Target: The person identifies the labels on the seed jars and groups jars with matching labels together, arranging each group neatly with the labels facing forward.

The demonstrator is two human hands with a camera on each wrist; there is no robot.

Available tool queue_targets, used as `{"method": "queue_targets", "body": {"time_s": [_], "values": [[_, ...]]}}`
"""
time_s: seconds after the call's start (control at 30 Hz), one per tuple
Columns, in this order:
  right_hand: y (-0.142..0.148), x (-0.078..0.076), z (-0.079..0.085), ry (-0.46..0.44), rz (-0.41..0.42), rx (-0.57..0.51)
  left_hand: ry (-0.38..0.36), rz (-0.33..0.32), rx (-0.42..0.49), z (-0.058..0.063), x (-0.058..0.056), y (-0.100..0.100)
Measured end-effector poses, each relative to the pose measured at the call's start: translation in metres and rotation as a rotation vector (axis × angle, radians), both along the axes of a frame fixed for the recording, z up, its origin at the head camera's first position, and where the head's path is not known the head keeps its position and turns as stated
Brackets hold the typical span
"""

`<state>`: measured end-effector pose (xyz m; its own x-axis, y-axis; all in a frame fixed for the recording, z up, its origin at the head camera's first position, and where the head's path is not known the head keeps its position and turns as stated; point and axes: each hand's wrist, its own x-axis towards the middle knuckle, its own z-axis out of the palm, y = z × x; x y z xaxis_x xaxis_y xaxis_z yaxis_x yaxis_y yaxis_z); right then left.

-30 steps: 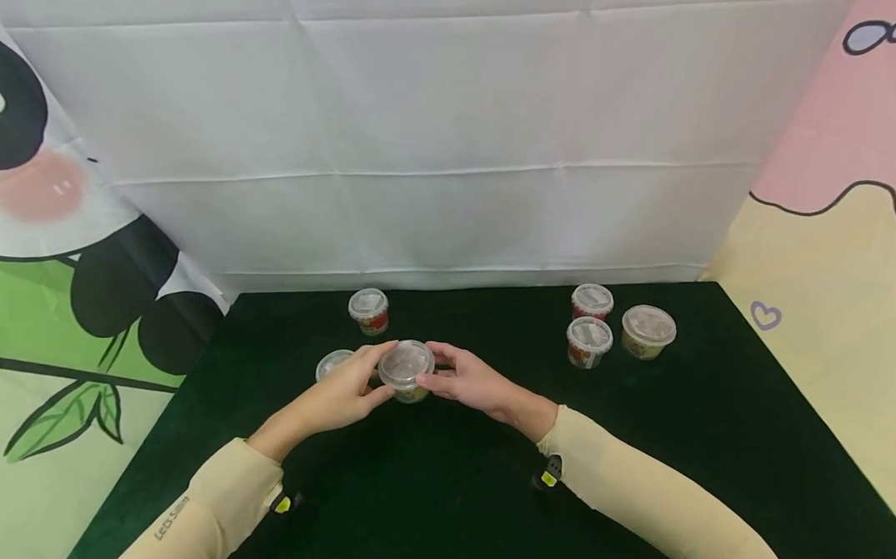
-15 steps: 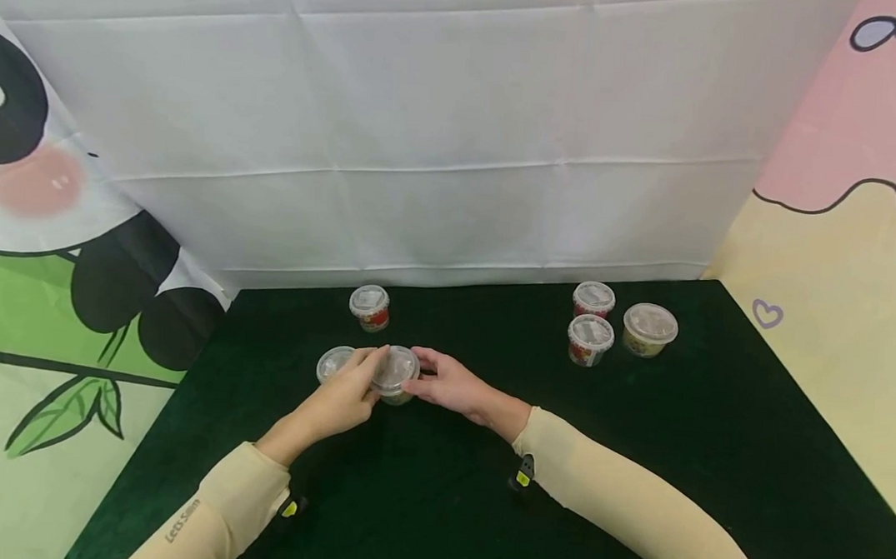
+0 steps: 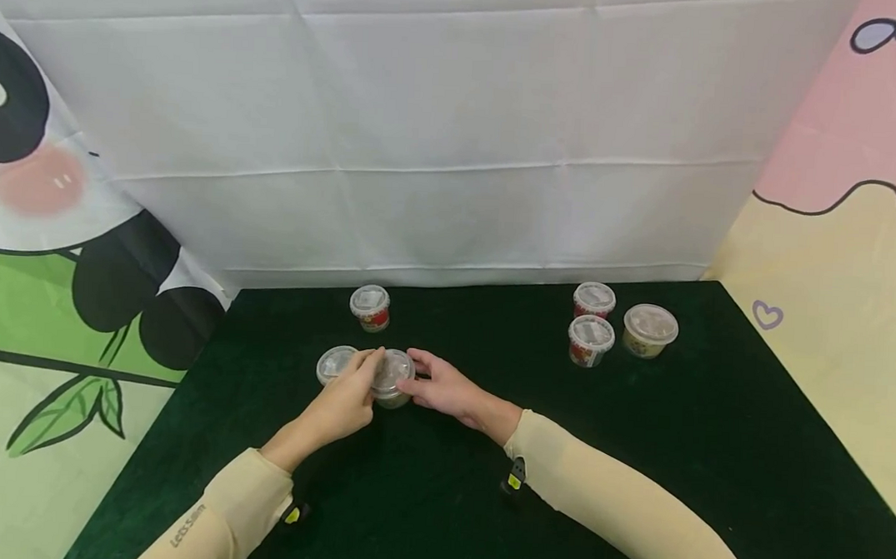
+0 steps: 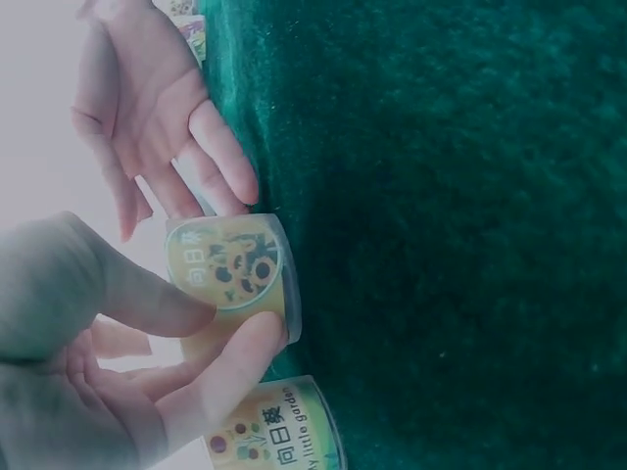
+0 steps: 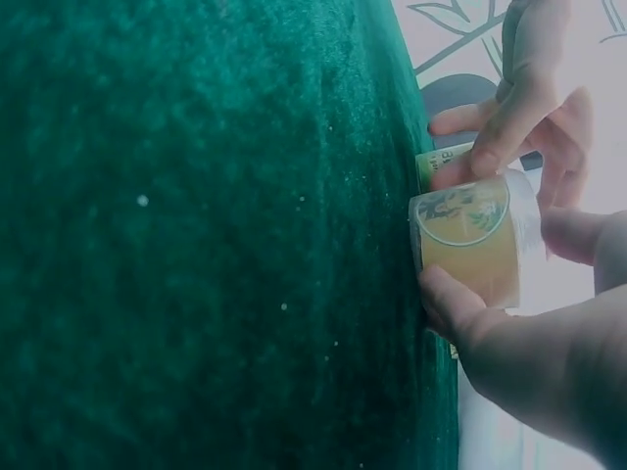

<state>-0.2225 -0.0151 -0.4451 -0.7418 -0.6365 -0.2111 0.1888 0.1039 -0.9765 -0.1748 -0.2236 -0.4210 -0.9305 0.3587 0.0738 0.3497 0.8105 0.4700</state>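
Observation:
A clear-lidded plastic tub (image 3: 393,369) stands on the dark green tablecloth, held between both hands. My left hand (image 3: 340,401) grips its left side, thumb and fingers curled around the wall. On the other side, my right hand (image 3: 449,388) holds it with thumb and fingers. The left wrist view shows the yellow sunflower label of this tub (image 4: 227,257). A second sunflower tub (image 3: 334,363) stands just left of it, partly hidden behind my left hand; its label reads "my little garden" in the left wrist view.
At the back left stands a smaller red-labelled tub (image 3: 370,309). Two similar red tubs, a nearer one (image 3: 590,340) and a farther one (image 3: 594,299), stand at the right beside a wider yellow tub (image 3: 649,330). A white cloth (image 3: 451,213) hangs behind the table.
Both hands have brought the tub leftward and slightly nearer, up close to the second sunflower tub. Over the last half second it has shifted only a little.

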Motion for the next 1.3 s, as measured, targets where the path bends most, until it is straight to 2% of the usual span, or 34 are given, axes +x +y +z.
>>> {"method": "queue_targets", "body": {"time_s": [0.3, 0.63, 1.1, 1.3], "values": [[-0.008, 0.008, 0.003, 0.026, -0.060, 0.068, -0.013, 0.030, -0.003, 0.000, -0.003, 0.003], [-0.013, 0.007, 0.005, 0.034, -0.071, 0.081, 0.015, 0.083, -0.024, 0.002, -0.005, 0.009], [-0.009, 0.011, 0.003, 0.010, -0.063, 0.091, -0.027, 0.105, -0.025, -0.002, -0.001, 0.015], [-0.008, 0.007, 0.004, 0.035, -0.048, 0.103, 0.018, 0.080, -0.109, -0.002, -0.006, 0.017]]}}
